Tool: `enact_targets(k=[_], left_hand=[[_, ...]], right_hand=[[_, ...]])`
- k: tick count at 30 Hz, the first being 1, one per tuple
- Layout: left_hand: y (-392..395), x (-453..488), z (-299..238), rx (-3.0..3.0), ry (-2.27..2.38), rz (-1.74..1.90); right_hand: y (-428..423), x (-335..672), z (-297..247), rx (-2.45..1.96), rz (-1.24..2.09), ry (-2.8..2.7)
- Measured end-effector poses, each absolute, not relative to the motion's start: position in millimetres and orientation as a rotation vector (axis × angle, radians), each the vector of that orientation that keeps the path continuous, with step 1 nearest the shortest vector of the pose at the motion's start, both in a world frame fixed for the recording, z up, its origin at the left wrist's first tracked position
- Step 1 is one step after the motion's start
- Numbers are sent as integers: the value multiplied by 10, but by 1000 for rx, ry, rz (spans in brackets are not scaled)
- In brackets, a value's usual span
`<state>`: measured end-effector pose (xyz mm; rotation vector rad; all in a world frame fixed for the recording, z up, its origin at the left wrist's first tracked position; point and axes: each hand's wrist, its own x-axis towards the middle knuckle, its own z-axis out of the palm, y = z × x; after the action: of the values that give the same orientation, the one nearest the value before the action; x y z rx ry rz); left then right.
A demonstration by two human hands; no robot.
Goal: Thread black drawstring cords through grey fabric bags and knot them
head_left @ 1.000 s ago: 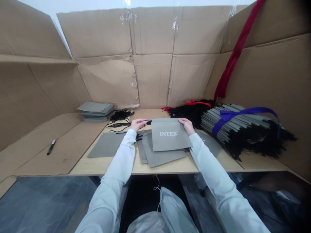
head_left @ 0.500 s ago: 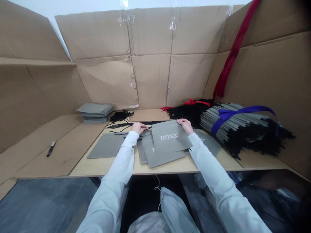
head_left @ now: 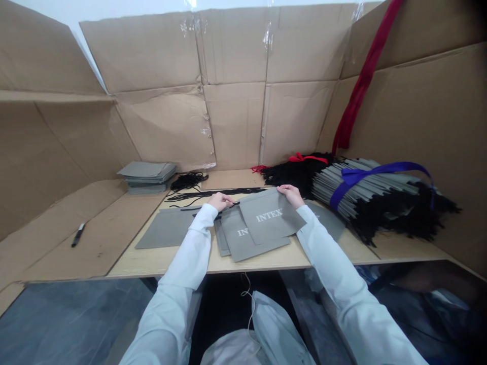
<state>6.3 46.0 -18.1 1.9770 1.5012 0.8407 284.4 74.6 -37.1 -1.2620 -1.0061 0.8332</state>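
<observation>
Small stack of grey bags is sitting at back left of the table. Black marker is lying on the cardboard flap, well apart. Blue ribbon is binding the large grey bundle at right. Red strap is hanging down the cardboard wall.

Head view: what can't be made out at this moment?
All head view:
- Lower grey pouch: print mostly covered by the grey INTEX pouch on top.
- Left hand: too small to tell whether its fingers pinch the black cord.
- Black pen: label too small.
- Under the table: dark, cut off by the lower edge.
</observation>
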Motion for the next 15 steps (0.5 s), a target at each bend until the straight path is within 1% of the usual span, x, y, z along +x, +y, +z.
enact_targets(k=[3,9,15], left_hand=[[460,72,-188,1879,1453,875],[385,187,-182,1230,1014,1054],[425,272,-253,1120,939,1253]], right_hand=[[724,2852,-361,-1252,865,-969],[687,2896,-377,-1270,1044,-804],[730,2926,-445,-1278,965,-812]])
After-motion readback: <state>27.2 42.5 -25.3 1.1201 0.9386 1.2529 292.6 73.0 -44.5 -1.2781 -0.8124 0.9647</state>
